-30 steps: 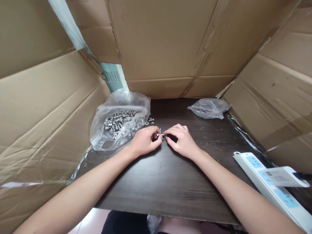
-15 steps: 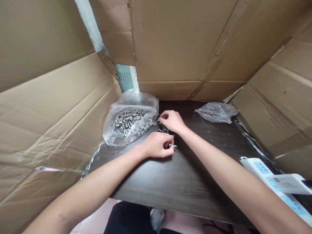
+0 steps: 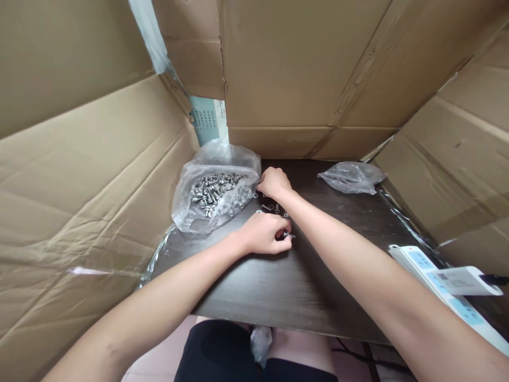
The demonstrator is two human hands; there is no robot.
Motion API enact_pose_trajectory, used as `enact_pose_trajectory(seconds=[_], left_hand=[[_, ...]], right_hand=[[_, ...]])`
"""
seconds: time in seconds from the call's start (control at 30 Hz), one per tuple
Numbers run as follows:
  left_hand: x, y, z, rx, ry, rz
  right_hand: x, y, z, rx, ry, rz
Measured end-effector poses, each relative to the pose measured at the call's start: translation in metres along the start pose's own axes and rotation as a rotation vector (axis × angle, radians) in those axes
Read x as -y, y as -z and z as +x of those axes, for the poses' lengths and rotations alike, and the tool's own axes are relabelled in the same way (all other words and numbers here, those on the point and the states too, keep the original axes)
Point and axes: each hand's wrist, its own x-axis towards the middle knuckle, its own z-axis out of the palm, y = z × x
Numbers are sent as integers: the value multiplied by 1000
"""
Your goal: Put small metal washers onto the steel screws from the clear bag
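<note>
My left hand (image 3: 264,234) rests low over the dark table (image 3: 278,297), its thumb and fingers pinched round a small metal bolt (image 3: 289,235) that points right. Farther back, my right hand (image 3: 274,183) reaches down beside the bag's right edge. Its fingers are bent together, and their tips and anything between them are hidden. Several loose bolts and washers (image 3: 270,207) lie on the table between both hands. To the left, an open clear plastic bag (image 3: 186,209) holds a heap of metal bolts (image 3: 214,192).
A flattened clear plastic bag (image 3: 353,178) lies at the back right. Near the right edge is a white power strip (image 3: 441,286) with a white plug-in device (image 3: 463,280). Cardboard walls (image 3: 310,63) enclose the table's back and sides.
My right hand has turned so its fingertips are now hidden and moved slightly back. The whole view has shifted a little. My left hand still pinches the bolt.
</note>
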Motion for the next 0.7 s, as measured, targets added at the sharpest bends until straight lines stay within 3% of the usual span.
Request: enact_pose_trajectory(seconds=[0.13,0.23,0.3,0.4,0.57,0.7], left_hand=[[1,0,-1,6,6,-8],[1,1,-1,0,8,-14],[1,1,0,1,11,-12],[0,1,1,29,36,1],[-1,0,2,53,82,10],[-1,0,3,57,92,10]], right_hand=[[2,-1,1,-32,-14,8],[-11,-1,1,-106,36,78],[-24,-1,-3,-156,122,183],[-42,-5,-13,-94,296,328],[-55,-16,-24,-89,523,217],[-56,-19,-20,-117,571,153]])
